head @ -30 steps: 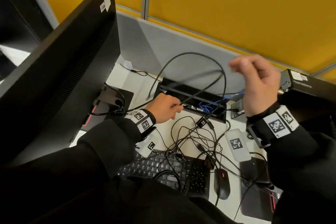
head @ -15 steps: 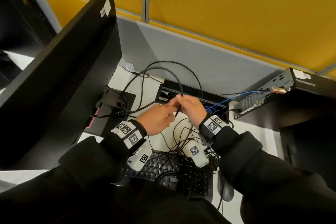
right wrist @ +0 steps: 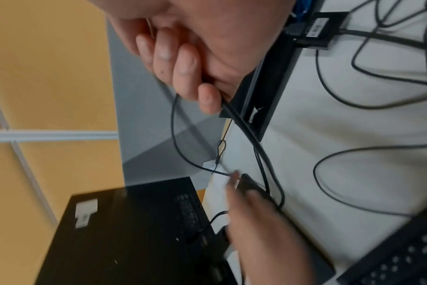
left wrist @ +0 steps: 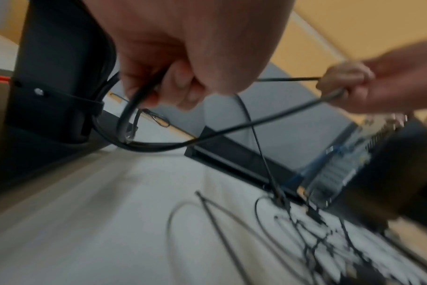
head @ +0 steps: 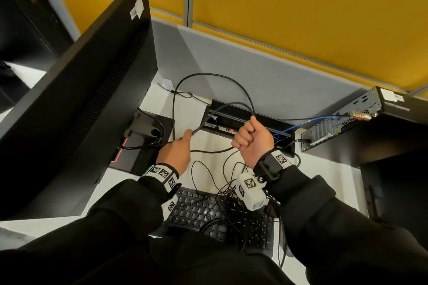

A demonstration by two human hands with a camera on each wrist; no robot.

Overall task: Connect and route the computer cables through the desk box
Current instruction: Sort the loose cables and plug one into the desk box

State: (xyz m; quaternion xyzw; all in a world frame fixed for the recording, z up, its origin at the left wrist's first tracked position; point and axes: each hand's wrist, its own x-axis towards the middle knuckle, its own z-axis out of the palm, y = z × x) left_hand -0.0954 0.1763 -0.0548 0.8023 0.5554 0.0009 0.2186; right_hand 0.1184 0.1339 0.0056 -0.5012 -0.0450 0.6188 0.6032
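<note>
Right hand (head: pixel 253 141): fisted, thumb up, gripping a black cable (head: pixel 240 88) above the desk box (head: pixel 266 122)
Left hand (head: pixel 177 152): reaching far, fingers curled on the same cable nearer the monitor (head: pixel 92 81)
Cable: loops high between both hands
Desk box: far, centre of the desk (head: pixel 208 141)

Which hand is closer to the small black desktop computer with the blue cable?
Right. The right hand is beside the small black desktop computer; the left hand is nearer the monitor stand.
</note>
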